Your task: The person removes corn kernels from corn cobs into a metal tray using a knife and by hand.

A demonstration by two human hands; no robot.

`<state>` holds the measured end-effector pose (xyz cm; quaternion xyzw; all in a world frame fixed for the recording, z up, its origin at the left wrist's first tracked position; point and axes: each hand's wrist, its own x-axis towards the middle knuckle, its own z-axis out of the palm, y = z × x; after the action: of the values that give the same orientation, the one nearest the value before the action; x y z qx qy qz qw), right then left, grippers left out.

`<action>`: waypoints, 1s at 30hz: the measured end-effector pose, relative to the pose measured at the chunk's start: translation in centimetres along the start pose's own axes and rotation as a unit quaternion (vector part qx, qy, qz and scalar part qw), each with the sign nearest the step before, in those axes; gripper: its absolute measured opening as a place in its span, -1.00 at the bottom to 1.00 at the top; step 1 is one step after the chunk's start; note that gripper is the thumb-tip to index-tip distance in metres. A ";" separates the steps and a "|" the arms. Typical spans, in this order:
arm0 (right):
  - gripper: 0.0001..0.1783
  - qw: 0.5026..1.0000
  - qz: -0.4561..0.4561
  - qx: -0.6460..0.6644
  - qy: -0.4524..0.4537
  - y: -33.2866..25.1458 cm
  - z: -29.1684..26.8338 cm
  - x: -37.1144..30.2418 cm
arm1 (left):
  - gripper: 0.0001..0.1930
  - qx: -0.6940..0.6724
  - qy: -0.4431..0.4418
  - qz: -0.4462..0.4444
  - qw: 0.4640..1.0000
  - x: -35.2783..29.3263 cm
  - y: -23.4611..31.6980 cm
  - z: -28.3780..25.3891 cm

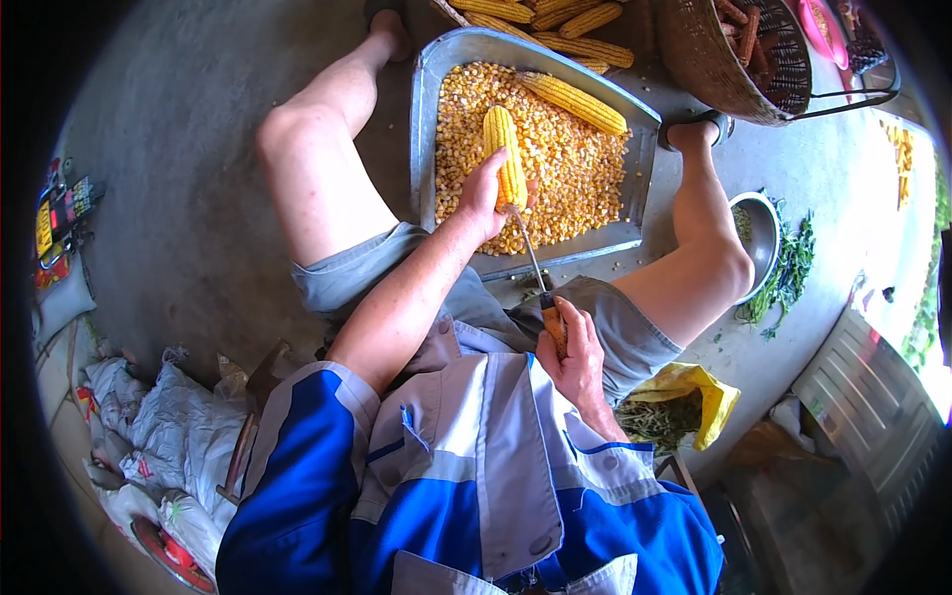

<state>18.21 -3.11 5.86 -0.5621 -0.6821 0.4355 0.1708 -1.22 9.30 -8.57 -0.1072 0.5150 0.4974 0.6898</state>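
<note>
My left hand (483,198) is closed around an ear of dried yellow corn (504,149), held tilted upward over a metal pan. In my right hand (577,357) is a screwdriver (552,322) with an orange and black handle; its long shaft reaches up to the lower end of the ear. Whether the tip is in the ear or only touching it I cannot tell. Loose kernels (585,193) cover most of the grey metal pan (424,149) between my legs. Another whole ear (575,103) lies on the kernels at the pan's far right.
More ears (585,45) lie beyond the pan. A wicker basket (694,50) with reddish cobs stands at the far right. Beside my right knee are a metal bowl (764,233) and green leaves (793,263). A yellow bag (706,397) sits nearer. White sacks (188,426) lie at the left.
</note>
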 end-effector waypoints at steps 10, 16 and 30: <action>-0.42 1.000 0.011 -0.024 -0.006 -0.3 1.0 0.2 | -0.47 0.031 0.008 0.051 0.998 0.6 -1.2 -0.4; -0.45 0.999 0.018 -0.037 0.005 -0.3 2.2 1.0 | -0.47 0.044 0.010 0.064 0.997 0.4 -1.3 -0.6; -0.43 0.976 0.050 -0.200 -0.076 0.9 3.2 3.8 | -0.53 0.255 0.082 0.159 0.950 2.5 -2.1 -1.7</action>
<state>15.29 -0.96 2.43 -0.5833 -0.7374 0.3400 -0.0192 -0.63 8.65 -12.16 0.1153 0.6901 0.4424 0.5610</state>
